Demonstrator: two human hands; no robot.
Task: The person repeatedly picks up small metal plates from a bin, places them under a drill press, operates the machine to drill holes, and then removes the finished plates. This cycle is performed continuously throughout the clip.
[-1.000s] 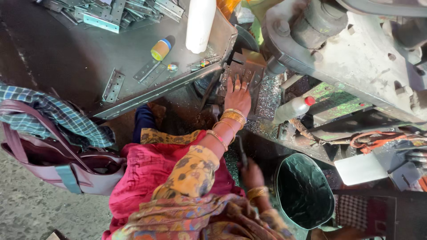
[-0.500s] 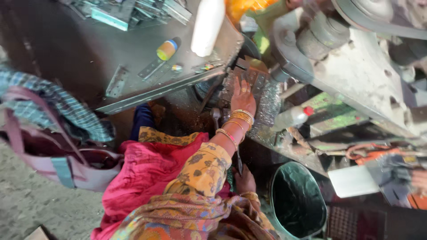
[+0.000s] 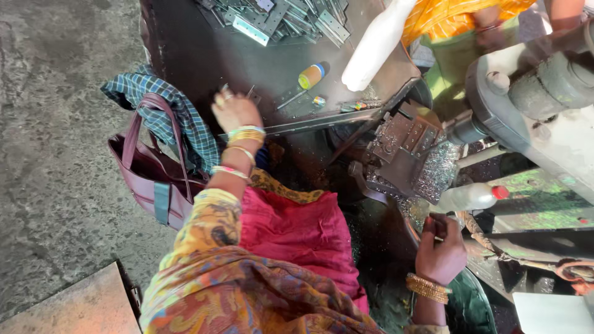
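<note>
The person's left hand (image 3: 234, 111) is in the upper middle-left of the frame, stretched out over the near edge of the dark metal table (image 3: 204, 55). Its fingers are bent and close together around a small thin metal piece (image 3: 224, 93), which sticks out a little above the fingertips; the piece is too small to say more about its shape. Gold and coloured bangles (image 3: 245, 135) sit on this wrist.

The right hand (image 3: 440, 250) is in the lower right of the frame, below the machine. It is closed into a loose fist, and the thumb and fingers seem to pinch something thin and pale. What this is cannot be told. Gold bangles are on this wrist too.

On the table, at the top of the frame, lies a heap of flat metal plates (image 3: 278, 18). Near the middle of the table there is a small yellow tube with a blue cap (image 3: 311, 76), and beside it, to the right, a white plastic bottle (image 3: 374, 46) lies tilted. At the right, a heavy grey press machine (image 3: 532, 105) stands, with a dark die block (image 3: 402, 148) covered with shiny metal chips. A clear bottle with a red cap (image 3: 473, 196) lies just under this block.

At the left, a maroon handbag (image 3: 148, 179) stands on the concrete floor (image 3: 55, 154), with a checked blue cloth (image 3: 167, 117) lying over it.
</note>
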